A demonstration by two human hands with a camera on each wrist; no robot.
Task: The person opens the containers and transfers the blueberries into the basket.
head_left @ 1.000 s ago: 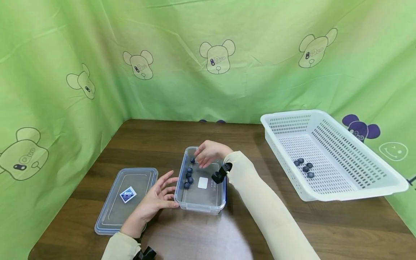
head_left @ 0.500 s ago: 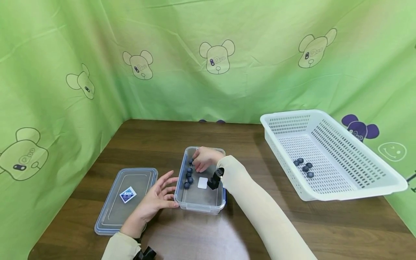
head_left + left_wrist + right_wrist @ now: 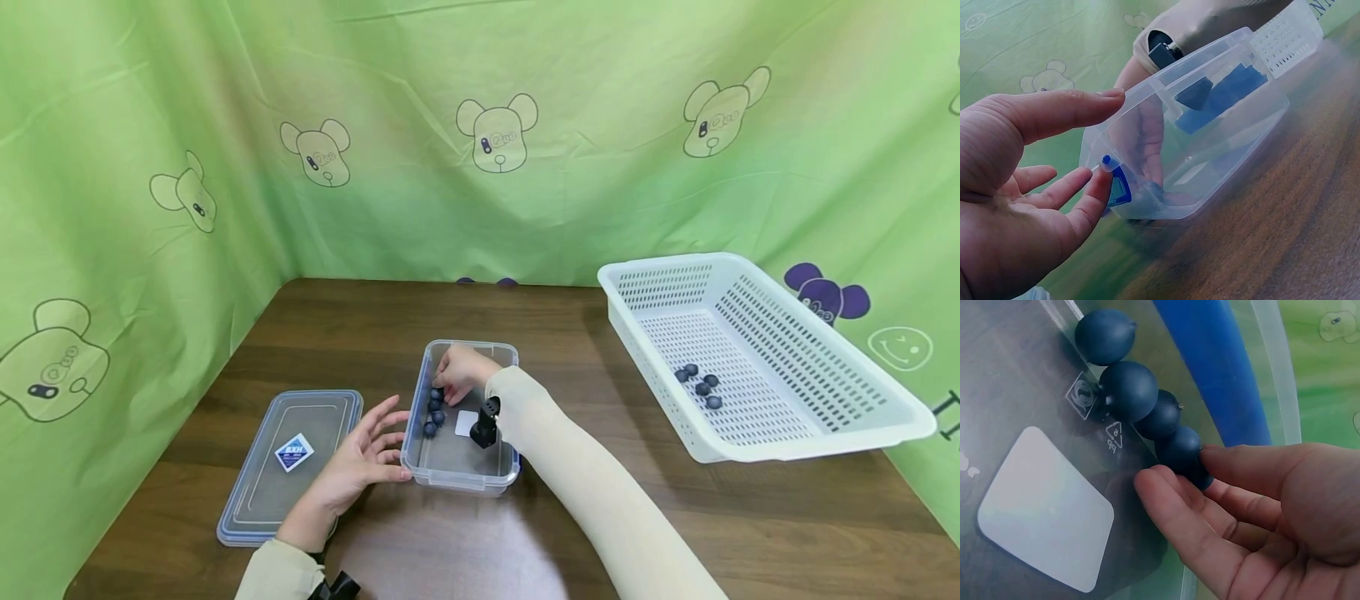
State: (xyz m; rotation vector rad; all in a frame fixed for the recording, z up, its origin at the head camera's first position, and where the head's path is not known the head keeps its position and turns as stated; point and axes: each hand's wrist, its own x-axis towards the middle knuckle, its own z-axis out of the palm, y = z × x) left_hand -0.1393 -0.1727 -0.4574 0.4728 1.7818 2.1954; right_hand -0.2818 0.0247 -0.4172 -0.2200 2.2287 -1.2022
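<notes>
the row of dark-blue berries [image 3: 1159, 415] lies inside the clear container [image 3: 461, 481], its long axis along the long wall nearest the left hand [image 3: 367, 454]. the right hand [image 3: 463, 372] is closest, with thumb and fingertips at either side of the row's far end, a narrow gap apart; whether they pinch the end berry, i cannot tell. from those fingers the other berries line up back toward the person. the left hand's fingers are spread wide, holding nothing, their tips against the outside of that same wall, so the plastic stands between them and the row. just left of those fingers the lid [image 3: 318, 417] lies flat, partly hidden by the hand. well to the right of the right fingers sits the white basket [image 3: 817, 447] with loose berries [image 3: 714, 402].
</notes>
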